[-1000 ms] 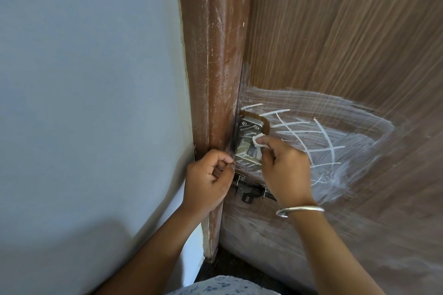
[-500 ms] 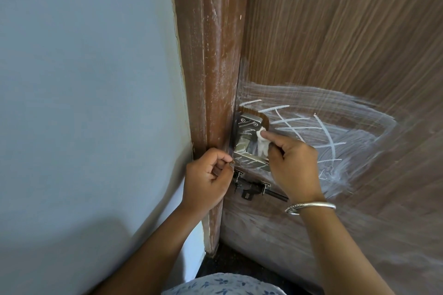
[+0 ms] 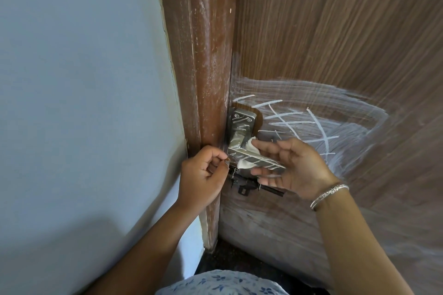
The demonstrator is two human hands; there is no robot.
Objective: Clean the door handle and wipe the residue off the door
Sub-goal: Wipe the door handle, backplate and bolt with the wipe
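A silver lever door handle (image 3: 242, 137) with white streaks on it sits at the left edge of the brown wood-grain door (image 3: 335, 31). My right hand (image 3: 292, 167) reaches round the lever and pinches a small white wipe (image 3: 250, 148) against it, fingers above and thumb below. My left hand (image 3: 203, 175) is curled, thumb against forefinger, touching the lever's near end beside the door frame; whether it holds anything is unclear. White chalky lines and smears (image 3: 309, 124) cover the door to the right of the handle.
A brown painted door frame (image 3: 203, 79) runs down the middle, with a pale blue wall (image 3: 84, 103) to its left. A black sliding bolt (image 3: 249, 185) is mounted under the handle. Dark floor (image 3: 220, 258) shows at the bottom.
My right hand has slid down from the handle's plate to the lever, its fingers spreading round the lever with the wipe. My left hand has stayed in place.
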